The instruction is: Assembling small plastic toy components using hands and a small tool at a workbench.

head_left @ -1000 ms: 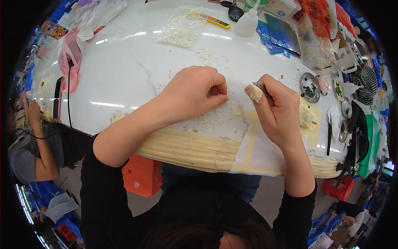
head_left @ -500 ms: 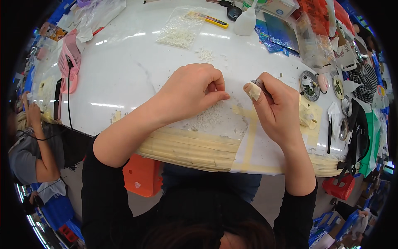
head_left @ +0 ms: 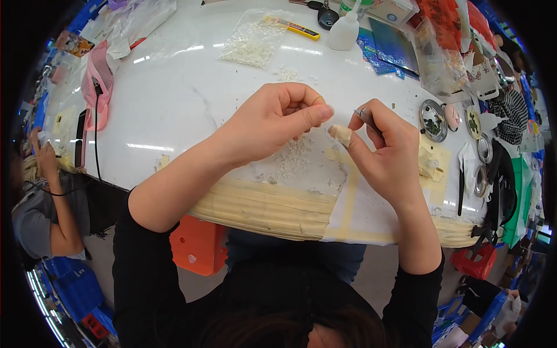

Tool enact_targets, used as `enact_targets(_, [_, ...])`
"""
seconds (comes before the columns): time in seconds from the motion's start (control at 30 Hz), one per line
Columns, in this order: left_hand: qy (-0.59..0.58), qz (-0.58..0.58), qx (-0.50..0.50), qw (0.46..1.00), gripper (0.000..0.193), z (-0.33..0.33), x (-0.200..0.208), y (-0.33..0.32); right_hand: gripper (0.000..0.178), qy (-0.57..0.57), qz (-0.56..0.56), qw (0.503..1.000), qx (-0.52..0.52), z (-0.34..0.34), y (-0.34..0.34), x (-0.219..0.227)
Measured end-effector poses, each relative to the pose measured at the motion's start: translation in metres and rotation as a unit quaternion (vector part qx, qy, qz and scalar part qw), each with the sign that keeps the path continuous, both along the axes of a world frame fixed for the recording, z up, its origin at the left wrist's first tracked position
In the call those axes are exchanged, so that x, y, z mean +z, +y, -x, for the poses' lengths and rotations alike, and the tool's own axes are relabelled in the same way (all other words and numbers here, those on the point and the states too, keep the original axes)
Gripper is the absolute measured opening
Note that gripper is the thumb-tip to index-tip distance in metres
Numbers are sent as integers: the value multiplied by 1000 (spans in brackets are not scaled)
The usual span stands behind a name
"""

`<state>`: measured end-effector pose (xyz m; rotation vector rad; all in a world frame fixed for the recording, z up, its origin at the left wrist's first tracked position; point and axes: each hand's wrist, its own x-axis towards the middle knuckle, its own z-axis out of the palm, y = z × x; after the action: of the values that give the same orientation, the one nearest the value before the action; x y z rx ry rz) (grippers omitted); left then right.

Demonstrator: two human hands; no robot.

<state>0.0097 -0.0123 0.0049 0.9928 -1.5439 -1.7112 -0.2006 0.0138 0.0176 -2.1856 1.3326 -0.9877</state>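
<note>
My left hand (head_left: pixel 278 124) hovers over the table with thumb and forefinger pinched together. Whatever lies between those fingertips is too small to make out. Just to its right, my right hand (head_left: pixel 384 152) is closed on a small grey metal tool (head_left: pixel 366 118) with a pointed end, most of it hidden in the fingers. Beige tape (head_left: pixel 341 135) wraps the right thumb. Beneath the left hand lies a scatter of tiny white bits (head_left: pixel 293 161); a smaller heap of white bits (head_left: pixel 287 74) is beyond it.
A clear bag of white bits (head_left: pixel 249 51), a yellow stick-shaped item (head_left: pixel 303 31) and a white squeeze bottle (head_left: pixel 344 32) stand farther back. Round metal dishes (head_left: pixel 434 120) and black tweezers (head_left: pixel 461 185) lie right. Tape covers the table's front edge (head_left: pixel 261 209). A person (head_left: pixel 49 214) sits left.
My left hand has shifted slightly right and turned, bringing its fingertips closer to the right hand. The right thumb has moved left and down, away from the metal tool's tip.
</note>
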Motion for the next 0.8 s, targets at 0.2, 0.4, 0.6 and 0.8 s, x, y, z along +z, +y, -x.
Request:
enact_targets(0.2, [167, -200, -29, 965, 20, 2, -5, 6, 20, -88, 10, 996, 30, -7, 4, 4])
enact_targets(0.4, [173, -236, -25, 956, 21, 5, -5, 9, 19, -85, 47, 994, 54, -7, 4, -1])
enact_targets(0.6, [205, -226, -37, 951, 19, 2, -8, 10, 16, -103, 19, 993, 53, -8, 5, 1])
enact_targets(0.8, [149, -136, -1, 980, 19, 6, -2, 13, 19, -104, 28, 993, 52, -7, 5, 2])
